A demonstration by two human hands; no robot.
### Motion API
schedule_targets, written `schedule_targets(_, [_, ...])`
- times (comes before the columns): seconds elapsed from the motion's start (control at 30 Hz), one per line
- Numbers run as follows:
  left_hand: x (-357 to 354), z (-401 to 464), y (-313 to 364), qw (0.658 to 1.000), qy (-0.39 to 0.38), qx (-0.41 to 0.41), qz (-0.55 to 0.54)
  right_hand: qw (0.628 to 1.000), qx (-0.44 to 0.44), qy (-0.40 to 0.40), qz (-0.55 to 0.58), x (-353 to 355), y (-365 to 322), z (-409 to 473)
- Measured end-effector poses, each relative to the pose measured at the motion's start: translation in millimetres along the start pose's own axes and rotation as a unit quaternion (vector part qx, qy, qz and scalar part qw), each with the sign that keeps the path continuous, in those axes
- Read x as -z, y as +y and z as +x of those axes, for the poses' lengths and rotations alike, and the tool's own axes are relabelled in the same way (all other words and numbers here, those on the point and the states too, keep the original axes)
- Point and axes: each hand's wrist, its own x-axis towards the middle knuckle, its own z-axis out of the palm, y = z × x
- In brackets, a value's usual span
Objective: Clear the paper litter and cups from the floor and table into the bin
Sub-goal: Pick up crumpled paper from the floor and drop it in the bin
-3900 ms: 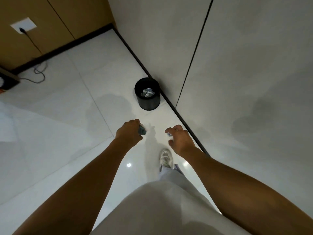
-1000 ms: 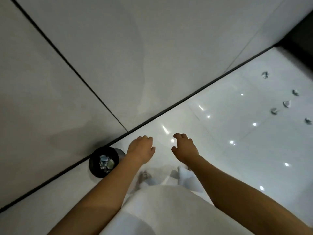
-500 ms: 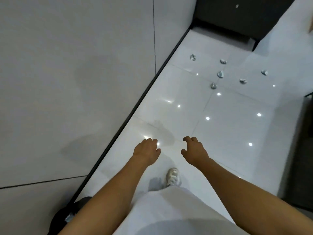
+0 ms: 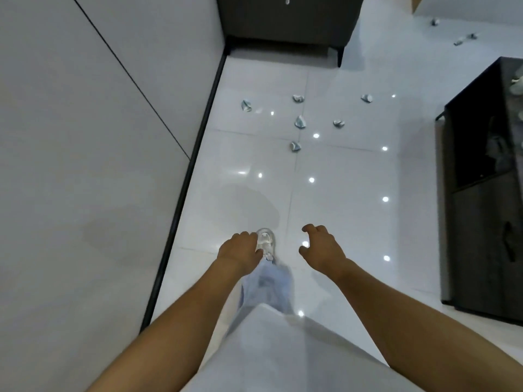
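Several crumpled paper scraps lie on the glossy white floor ahead: the nearest one [image 4: 295, 146], one [image 4: 300, 121] behind it, one [image 4: 246, 105] by the wall, and others farther back [image 4: 366, 98]. More scraps [image 4: 464, 38] sit at the far right. My left hand [image 4: 240, 248] and my right hand [image 4: 321, 246] hang in front of me with loosely curled fingers, holding nothing. Both are well short of the scraps. The bin is out of view.
A grey wall with a black skirting [image 4: 186, 176] runs along the left. A dark cabinet [image 4: 288, 18] on legs stands at the far end. A black table [image 4: 481, 171] with litter on top borders the right. My shoe [image 4: 266, 240] steps forward between my hands.
I have turned away from the bin after dropping the scraps my hands held. The bin has left the view, and the litter on the floor is nearer and more centred.
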Motion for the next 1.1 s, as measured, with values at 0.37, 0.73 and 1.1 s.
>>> schedule_targets(0.37, [172.2, 205.7, 14.3, 0.998, -0.009, -0.05, 0.03, 0.996, -0.05, 0.031, 0.069, 136.6, -47.6, 186.2])
schedule_targets(0.73, [273.6, 370.2, 37.6, 0.996, -0.054, -0.048, 0.053, 0.992, -0.099, 0.014, 0.075, 235.5, -42.7, 339.6])
schedule_targets(1.1, [393.1, 537.3, 95.3, 0.991, -0.062, -0.09, 0.077, 0.98, -0.144, 0.025, 0.136, 358.9, -45.1, 490.6])
